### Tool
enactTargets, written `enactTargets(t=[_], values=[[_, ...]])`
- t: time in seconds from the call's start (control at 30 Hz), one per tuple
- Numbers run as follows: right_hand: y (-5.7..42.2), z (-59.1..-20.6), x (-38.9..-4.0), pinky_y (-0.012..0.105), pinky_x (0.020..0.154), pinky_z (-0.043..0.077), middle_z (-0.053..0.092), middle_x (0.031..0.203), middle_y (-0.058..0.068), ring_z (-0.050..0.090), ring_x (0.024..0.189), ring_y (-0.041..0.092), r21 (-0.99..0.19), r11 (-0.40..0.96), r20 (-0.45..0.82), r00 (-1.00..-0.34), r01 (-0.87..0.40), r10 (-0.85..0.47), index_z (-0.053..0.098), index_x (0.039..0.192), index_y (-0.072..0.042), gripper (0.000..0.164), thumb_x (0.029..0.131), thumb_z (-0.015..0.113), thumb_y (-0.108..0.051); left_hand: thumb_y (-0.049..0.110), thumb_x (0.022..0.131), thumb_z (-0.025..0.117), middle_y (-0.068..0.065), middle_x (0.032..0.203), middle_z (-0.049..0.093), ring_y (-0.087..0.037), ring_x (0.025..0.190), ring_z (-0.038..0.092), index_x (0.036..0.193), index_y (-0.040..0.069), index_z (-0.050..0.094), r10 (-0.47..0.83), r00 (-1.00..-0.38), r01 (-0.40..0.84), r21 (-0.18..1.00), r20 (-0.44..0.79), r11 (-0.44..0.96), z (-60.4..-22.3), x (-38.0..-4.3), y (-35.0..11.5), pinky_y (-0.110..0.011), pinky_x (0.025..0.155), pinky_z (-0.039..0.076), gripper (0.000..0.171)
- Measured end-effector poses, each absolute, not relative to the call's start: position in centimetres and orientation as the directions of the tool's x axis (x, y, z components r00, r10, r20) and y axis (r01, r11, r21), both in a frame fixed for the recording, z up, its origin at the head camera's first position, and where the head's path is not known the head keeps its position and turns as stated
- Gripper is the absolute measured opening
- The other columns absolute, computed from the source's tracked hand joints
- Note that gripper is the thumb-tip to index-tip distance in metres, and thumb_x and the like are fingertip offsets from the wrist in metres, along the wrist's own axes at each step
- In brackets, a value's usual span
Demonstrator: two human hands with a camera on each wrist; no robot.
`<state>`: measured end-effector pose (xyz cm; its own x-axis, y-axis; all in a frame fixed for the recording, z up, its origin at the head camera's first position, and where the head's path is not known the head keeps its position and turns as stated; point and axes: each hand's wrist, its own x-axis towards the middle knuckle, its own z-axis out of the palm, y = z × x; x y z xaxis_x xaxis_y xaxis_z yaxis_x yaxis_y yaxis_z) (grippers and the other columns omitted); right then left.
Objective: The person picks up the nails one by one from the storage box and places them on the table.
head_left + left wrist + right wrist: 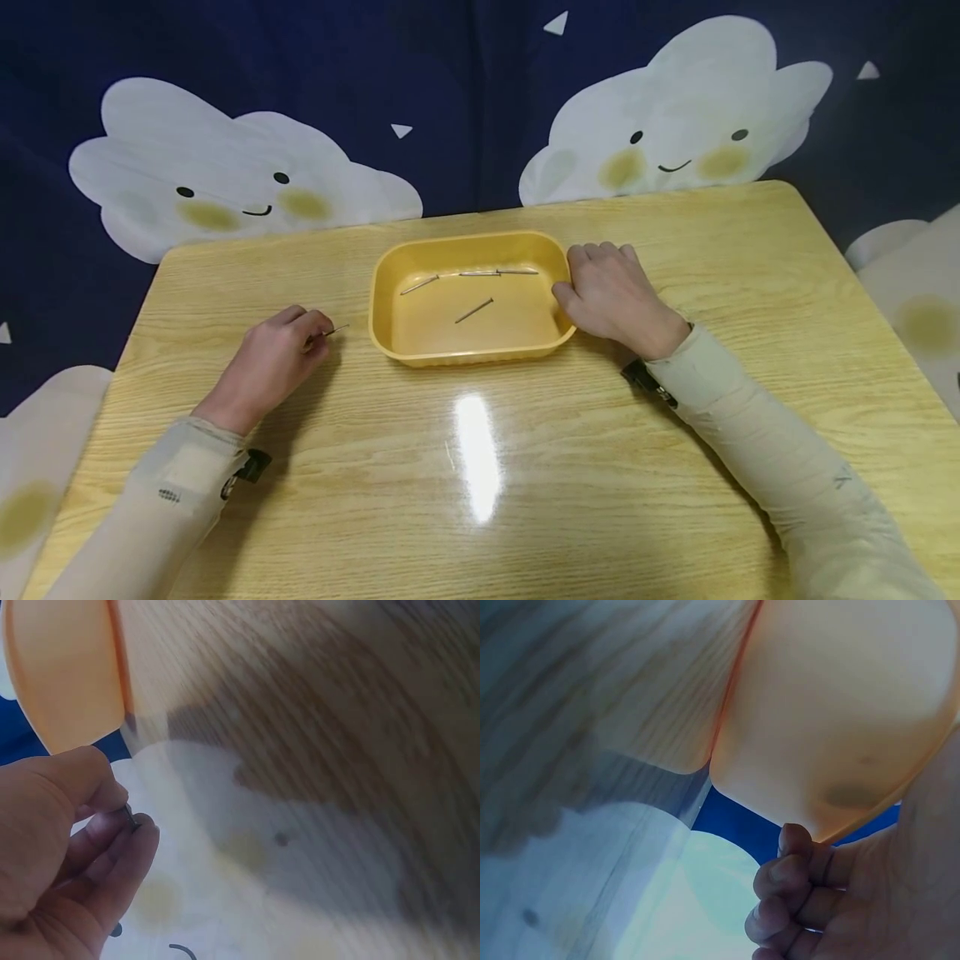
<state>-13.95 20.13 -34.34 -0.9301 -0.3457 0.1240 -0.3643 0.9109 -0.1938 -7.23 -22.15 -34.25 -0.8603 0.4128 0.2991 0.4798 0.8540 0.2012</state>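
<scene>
Yellow tray (427,335) | left hand (272,360) pinches nail (340,330), gap to left edge | right hand (611,293) grips right edge

No text or number could be read. A dark mark (168,495) on the left sleeve (131,542), behind the left hand (262,362), and a bluish print (843,477) on the right sleeve (772,442), well back from the right hand (611,296), were too small to decipher.

the right hand (870,892) fills the lower right, its bent fingers (787,871) at the edge of a pale orange tray (825,690). a dark, blurred patch shows on the tray near them. wood-grained bench (630,667) spreads at upper left, with blue-and-white cloth (739,819) below.
</scene>
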Motion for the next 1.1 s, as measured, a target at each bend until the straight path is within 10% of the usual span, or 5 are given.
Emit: enactTargets(t=[1.1], values=[[20.1,-34.32,-14.05,0.039,0.067,0.033,0.053,0.075,0.012,0.049,0.07,0.033,-0.221,0.904,0.119,-0.93,-0.367,-0.349,0.054,0.082,-0.005,0.025,0.096,0.05,-0.025,-0.002,0.09,0.072,-0.013,0.084,0.069,-0.022,0.072,0.063,0.096,0.002,0.076,0.367,-0.911,0.404,0.235,0.187,0.884,-35.27,-7.38,-22.78,-0.046,0.068,0.057,0.008]])
